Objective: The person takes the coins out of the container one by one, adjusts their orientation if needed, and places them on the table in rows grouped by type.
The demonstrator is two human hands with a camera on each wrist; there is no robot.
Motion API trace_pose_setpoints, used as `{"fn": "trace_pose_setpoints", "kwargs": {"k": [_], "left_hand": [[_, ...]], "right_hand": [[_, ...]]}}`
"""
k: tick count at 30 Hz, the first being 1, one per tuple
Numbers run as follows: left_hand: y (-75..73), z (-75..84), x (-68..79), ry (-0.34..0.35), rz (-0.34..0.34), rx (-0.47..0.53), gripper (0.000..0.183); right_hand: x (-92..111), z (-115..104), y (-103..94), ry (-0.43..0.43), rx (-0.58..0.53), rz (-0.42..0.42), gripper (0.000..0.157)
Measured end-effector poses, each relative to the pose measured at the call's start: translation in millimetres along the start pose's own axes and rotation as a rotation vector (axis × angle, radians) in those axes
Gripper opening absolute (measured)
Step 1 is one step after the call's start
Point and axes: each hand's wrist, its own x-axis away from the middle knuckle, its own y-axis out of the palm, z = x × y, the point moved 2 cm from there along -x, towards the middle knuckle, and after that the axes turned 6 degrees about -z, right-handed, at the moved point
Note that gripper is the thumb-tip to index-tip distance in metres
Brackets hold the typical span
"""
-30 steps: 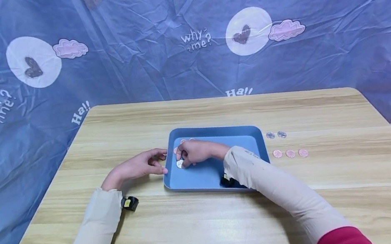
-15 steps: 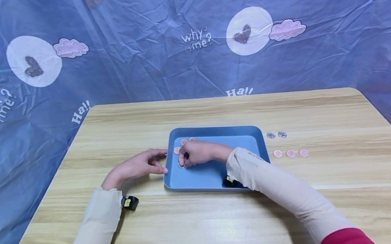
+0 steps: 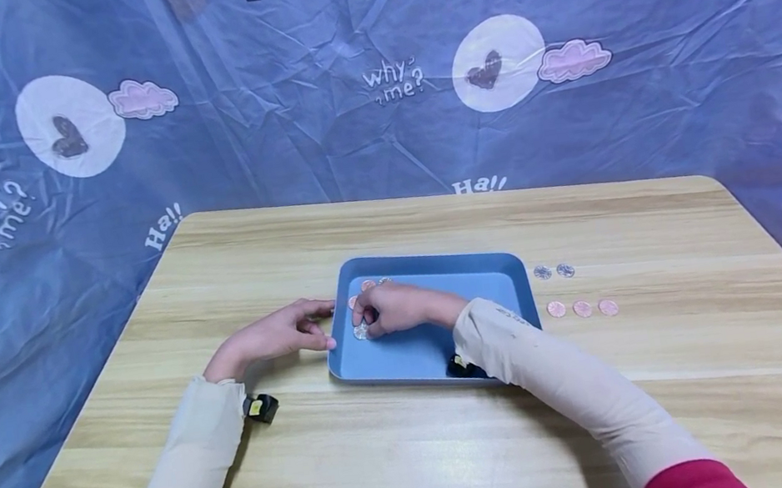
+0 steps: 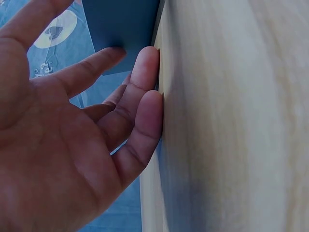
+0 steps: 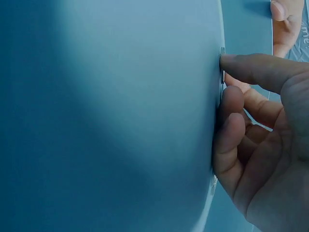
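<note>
A shallow blue tray (image 3: 432, 265) lies on the wooden table. Inside, my right hand (image 3: 396, 308) has its thumb and fingers down at a silver coin (image 3: 361, 333) near the left wall. In the right wrist view, my thumb (image 5: 251, 67) is at the edge of this coin (image 5: 222, 65), with the other fingers curled against the tray floor. Behind that hand lie a copper-coloured coin (image 3: 368, 284) and others, partly covered. My left hand (image 3: 271, 333) is at the tray's left side, fingers loosely bent and fingertips right by the outer wall (image 4: 120, 29).
To the right of the tray, two silver coins (image 3: 554, 271) form a row on the table (image 3: 423, 458). In front of them is a row of three copper-coloured coins (image 3: 582, 308). A blue printed cloth (image 3: 314, 137) hangs behind the table.
My right hand has shifted slightly about the silver coin, covering most of it half a second ago and showing more of it now. The left hand and tray have stayed in place.
</note>
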Motion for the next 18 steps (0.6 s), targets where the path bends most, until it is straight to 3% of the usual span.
{"fn": "trace_pose_setpoints", "kwargs": {"k": [10, 18], "left_hand": [[0.5, 2.0, 0.3, 0.025, -0.019, 0.012, 0.074], [0.5, 2.6, 2.1, 0.014, -0.012, 0.01, 0.074]], "right_hand": [[-0.6, -4.1, -2.3, 0.037, 0.107, -0.088, 0.015], [2.8, -4.1, -2.0, 0.031, 0.064, -0.057, 0.017]]}}
